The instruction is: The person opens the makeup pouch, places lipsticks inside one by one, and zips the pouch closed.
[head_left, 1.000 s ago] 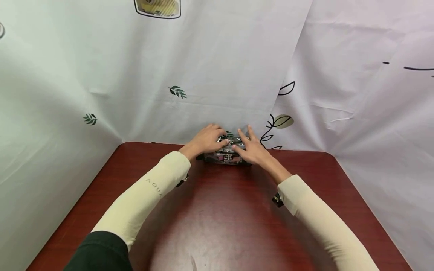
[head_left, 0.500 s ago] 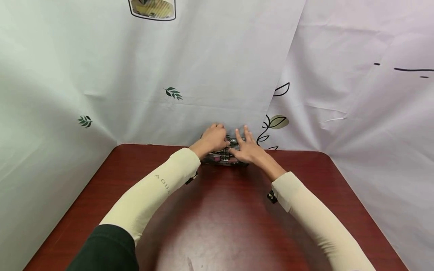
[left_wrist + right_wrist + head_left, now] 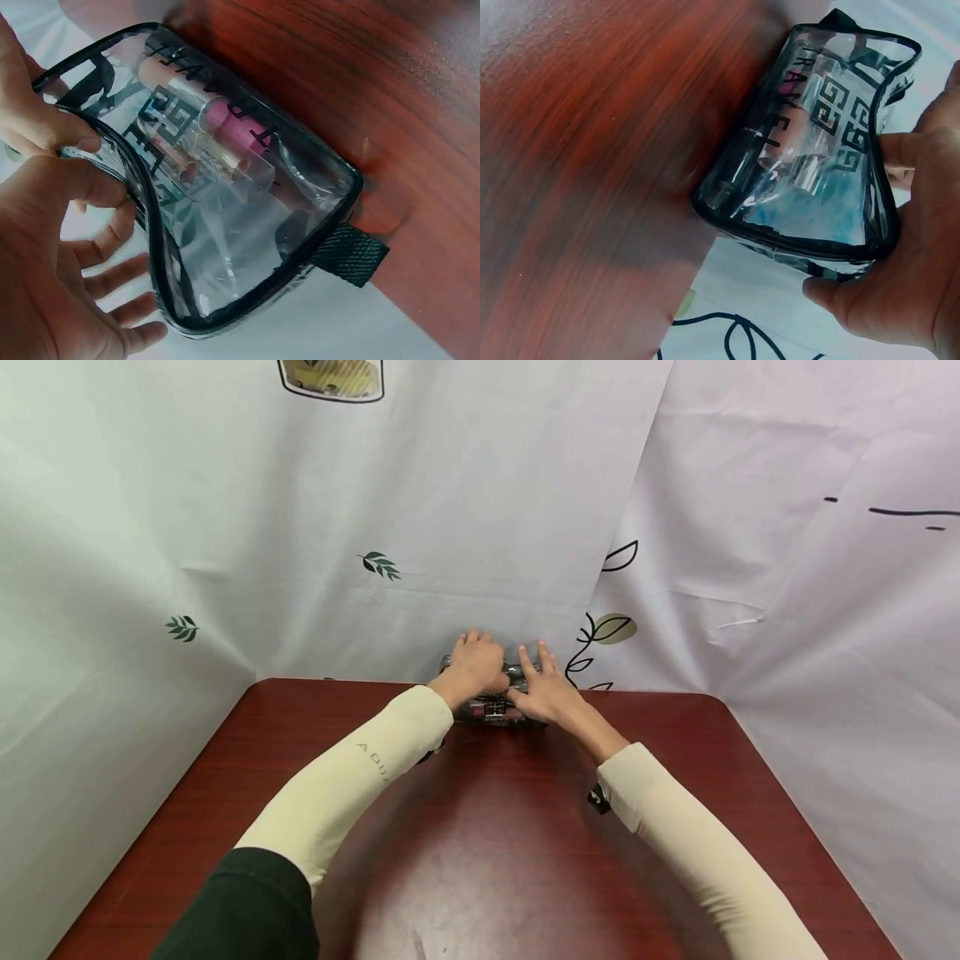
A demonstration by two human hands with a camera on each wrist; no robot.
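Observation:
A clear zip pouch with black piping and printed lettering stands at the table's back edge, against the cloth. Small cosmetic tubes show through its wall, one with a pink part. My left hand is over the middle of the pouch's top, thumb and index finger pinching at the zipper edge while the other fingers curl loosely. The zipper pull itself is hidden. Beside it, my right hand lies at the pouch's right end with fingers spread, its thumb touching the top edge.
The dark red wooden table reaches back to a white cloth wall printed with leaves. A black fabric tab sticks out from the pouch's left end.
My left hand has slid rightward along the pouch's top toward the right hand, uncovering the left end. The right hand keeps its place on the pouch; the head view has shifted slightly.

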